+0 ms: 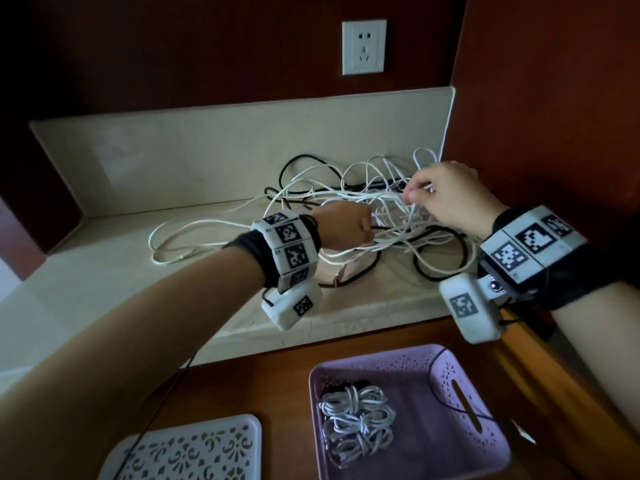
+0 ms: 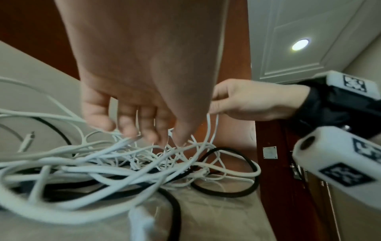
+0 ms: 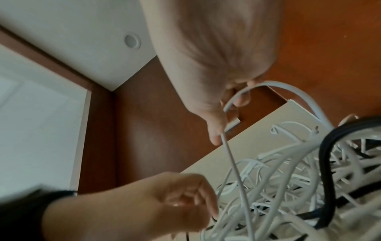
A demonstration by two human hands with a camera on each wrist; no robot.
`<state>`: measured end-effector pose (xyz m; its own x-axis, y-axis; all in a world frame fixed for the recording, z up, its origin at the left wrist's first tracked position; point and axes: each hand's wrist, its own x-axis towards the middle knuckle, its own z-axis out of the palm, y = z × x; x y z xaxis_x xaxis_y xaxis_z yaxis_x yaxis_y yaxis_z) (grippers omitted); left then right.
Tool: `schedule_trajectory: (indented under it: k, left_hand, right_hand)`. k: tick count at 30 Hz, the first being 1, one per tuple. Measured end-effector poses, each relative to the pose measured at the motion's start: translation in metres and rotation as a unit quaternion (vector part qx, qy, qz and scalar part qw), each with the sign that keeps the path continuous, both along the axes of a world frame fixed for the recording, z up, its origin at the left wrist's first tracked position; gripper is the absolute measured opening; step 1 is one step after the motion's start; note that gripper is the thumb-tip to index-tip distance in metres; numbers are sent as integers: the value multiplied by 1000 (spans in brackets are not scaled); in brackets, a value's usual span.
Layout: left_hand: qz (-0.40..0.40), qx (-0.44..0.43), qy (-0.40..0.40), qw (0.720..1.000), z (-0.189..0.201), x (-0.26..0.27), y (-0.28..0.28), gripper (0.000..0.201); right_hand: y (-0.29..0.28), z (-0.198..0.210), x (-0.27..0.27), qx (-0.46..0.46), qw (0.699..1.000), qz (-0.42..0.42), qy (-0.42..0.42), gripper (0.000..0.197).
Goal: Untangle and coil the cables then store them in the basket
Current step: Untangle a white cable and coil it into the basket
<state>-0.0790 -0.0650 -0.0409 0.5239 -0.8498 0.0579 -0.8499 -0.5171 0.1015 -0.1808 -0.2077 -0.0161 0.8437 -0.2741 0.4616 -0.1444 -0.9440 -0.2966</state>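
Observation:
A tangle of white cables point(image 1: 346, 199) and a black cable point(image 1: 460, 244) lies on the beige counter point(image 1: 104, 265) near the back right corner. My right hand point(image 1: 420, 194) is raised over the tangle's right side and pinches a thin white cable point(image 3: 233, 156) that runs taut down into the heap. My left hand point(image 1: 367, 230) reaches into the middle of the tangle, its fingers point(image 2: 128, 130) curled among white strands and seemingly pinching one. The purple basket point(image 1: 485, 372) sits on the wooden surface in front and holds coiled white cables point(image 1: 356, 417).
A white perforated lid point(image 1: 183, 448) lies at the front left. A wall socket point(image 1: 364, 46) is on the brown wall above the counter. The counter's right end meets a brown side wall point(image 1: 536, 116). A loose white loop point(image 1: 180, 237) trails left.

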Motion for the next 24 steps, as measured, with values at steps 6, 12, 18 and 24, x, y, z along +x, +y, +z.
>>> schedule_trajectory:
  k: [6, 12, 18, 24]
  left_hand:
    - [-52, -243, 265, 932, 36, -9, -18, 40]
    - [-8, -433, 333, 837, 91, -15, -21, 28]
    - [130, -623, 348, 689, 163, 18, 44, 26]
    - [220, -663, 340, 630, 171, 46, 123, 25]
  right_hand:
    - [-13, 40, 6, 128, 963, 34, -234, 11]
    - [-15, 92, 23, 150, 934, 72, -316, 11]
    - [-16, 95, 13, 106, 982, 156, -27, 30]
    - [14, 102, 39, 76, 981, 176, -32, 34]
